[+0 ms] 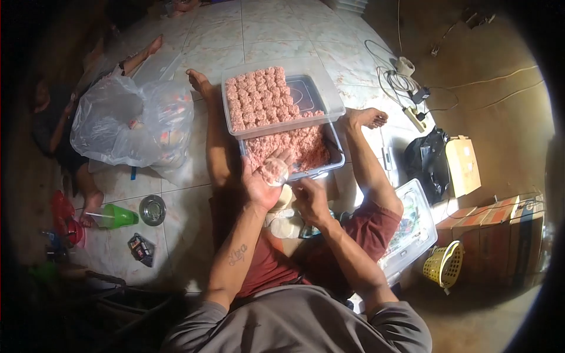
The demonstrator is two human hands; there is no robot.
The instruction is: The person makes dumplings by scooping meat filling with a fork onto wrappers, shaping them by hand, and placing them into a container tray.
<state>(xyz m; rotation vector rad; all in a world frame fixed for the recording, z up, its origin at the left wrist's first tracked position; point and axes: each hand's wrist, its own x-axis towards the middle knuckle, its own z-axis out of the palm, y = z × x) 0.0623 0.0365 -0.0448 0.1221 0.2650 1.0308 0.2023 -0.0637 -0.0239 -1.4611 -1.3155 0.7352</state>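
Observation:
My left hand (262,192) is palm up, with a thin round wrapper (281,178) and a lump of minced meat (272,169) lying on it. The fingers reach over the front of a blue-edged tub (337,154) that holds loose minced meat (294,148). My right hand (313,204) is curled just below the tub's near rim; whatever its fingertips hold is hidden. Pale round wrappers (286,227) lie between my legs, close to both hands. Across the tub's far part rests a clear plastic tray (328,106) with rows of meat balls (256,97) on its left side.
At left, a big clear plastic bag (109,123) stands near another person's legs. A green cup (123,216) and a metal bowl (153,210) are on the tiles. To the right are a lidded plastic box (412,223), a yellow basket (442,265), cartons (488,235) and a power strip (415,119).

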